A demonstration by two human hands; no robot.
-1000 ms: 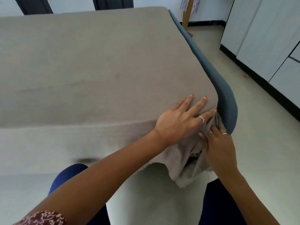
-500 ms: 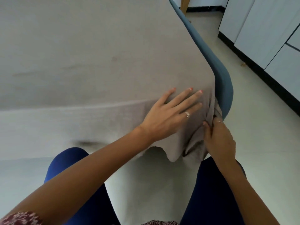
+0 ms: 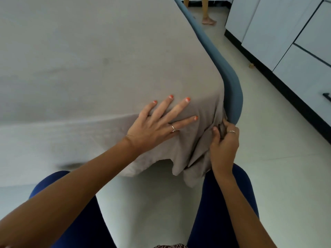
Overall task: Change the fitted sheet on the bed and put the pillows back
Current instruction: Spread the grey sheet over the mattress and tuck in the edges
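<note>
Left hand flat, fingers spread, pressing grey sheet at mattress corner; right hand pinches bunched sheet edge against blue bed frame. Open floor at right.

No text, label, brand, number or sign can be read anywhere in the view.
</note>
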